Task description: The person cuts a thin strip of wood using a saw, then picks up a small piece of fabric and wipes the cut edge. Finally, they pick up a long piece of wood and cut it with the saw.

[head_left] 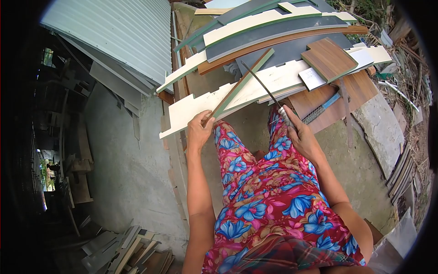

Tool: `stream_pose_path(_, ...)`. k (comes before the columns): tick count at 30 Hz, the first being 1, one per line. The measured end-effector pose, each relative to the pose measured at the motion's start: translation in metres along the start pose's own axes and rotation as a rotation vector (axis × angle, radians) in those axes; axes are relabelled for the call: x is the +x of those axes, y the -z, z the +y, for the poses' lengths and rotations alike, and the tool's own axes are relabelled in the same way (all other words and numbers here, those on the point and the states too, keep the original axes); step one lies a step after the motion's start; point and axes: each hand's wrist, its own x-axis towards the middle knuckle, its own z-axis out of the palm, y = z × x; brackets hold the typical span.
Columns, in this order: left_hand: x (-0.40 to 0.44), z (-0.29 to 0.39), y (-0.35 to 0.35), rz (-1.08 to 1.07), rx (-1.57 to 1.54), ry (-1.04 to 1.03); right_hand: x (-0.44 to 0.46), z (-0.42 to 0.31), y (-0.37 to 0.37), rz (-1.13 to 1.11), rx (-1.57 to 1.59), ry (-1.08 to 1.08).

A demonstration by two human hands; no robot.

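Observation:
My left hand [200, 131] grips the near end of a narrow wooden strip [244, 83] with a brown face and a green edge. The strip slants away across a long cream board [191, 109] with notched edges. In my right hand [302, 139], the fingers are wrapped around the pale, wrapped-looking handle of a long thin dark tool [261, 83]. Its shaft points up and left, its tip near the strip's far part; whether they touch I cannot tell. A tool with a blue and grey handle [323, 108] lies just beyond my right hand.
Brown wood-grain panels [329, 58] and more cream and dark boards [273, 39] are stacked ahead. A corrugated sheet [114, 32] stands at the left. Offcuts [132, 251] are piled at lower left. A stone slab [381, 132] and debris line the right.

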Motion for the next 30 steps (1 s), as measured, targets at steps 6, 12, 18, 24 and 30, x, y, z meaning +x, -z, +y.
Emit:
stream_pose_path(6, -0.002, 0.007, -0.001, -0.065, 0.031, -0.077, -0.001, 0.001, -0.003, -0.022, -0.023, 0.017)
stream_pose_path(12, -0.001, 0.010, 0.000, -0.137, -0.037, 0.123, -0.002, 0.001, -0.003, -0.052, -0.030, -0.029)
stream_pose_path(18, 0.003, -0.001, 0.000, -0.105, -0.010, 0.022, -0.003, 0.005, -0.004, -0.032, -0.001, -0.013)
stream_pose_path(24, -0.002, 0.021, 0.002, 0.031, 0.293, -0.117, -0.003, 0.006, -0.004, -0.030, 0.005, -0.005)
stream_pose_path(30, 0.006, 0.018, -0.003, 0.150, 0.499, -0.150, -0.004, 0.004, -0.003, -0.032, 0.007, -0.045)
